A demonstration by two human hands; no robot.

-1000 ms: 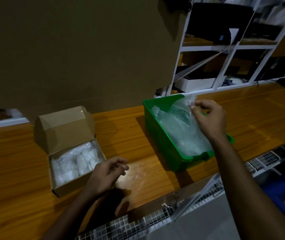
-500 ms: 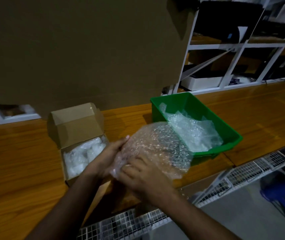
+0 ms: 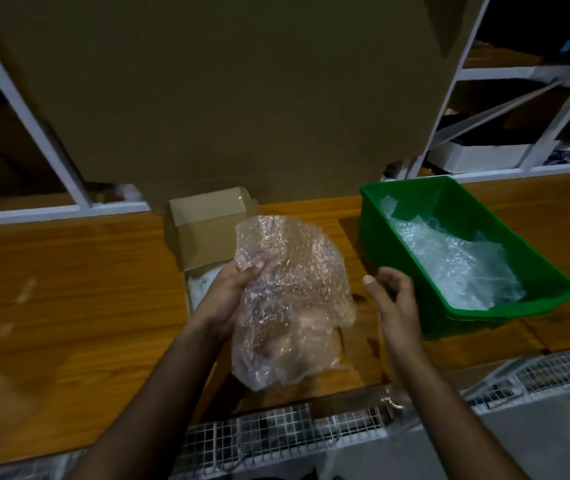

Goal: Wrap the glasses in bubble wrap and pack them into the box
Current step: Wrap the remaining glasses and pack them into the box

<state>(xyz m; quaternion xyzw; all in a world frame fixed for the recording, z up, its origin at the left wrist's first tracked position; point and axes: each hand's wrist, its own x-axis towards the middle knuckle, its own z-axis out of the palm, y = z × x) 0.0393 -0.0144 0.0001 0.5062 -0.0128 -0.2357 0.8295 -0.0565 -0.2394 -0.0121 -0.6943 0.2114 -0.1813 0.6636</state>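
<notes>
Our left hand (image 3: 230, 299) grips the bubble wrap sheet (image 3: 290, 299), hanging lengthwise just left of our relaxed, empty right hand (image 3: 392, 299)

A crumpled clear bubble wrap sheet (image 3: 290, 299) is held upright above the worktop. Behind it sits the open cardboard box (image 3: 207, 233), lid raised, holding white wrapped bundles (image 3: 204, 285).

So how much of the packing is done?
Some wrapped bundles already lie in the cardboard box. The left hand holds a bubble wrap sheet; the right hand is free. No glass shows yet. More wrap waits in the green bin.
</notes>
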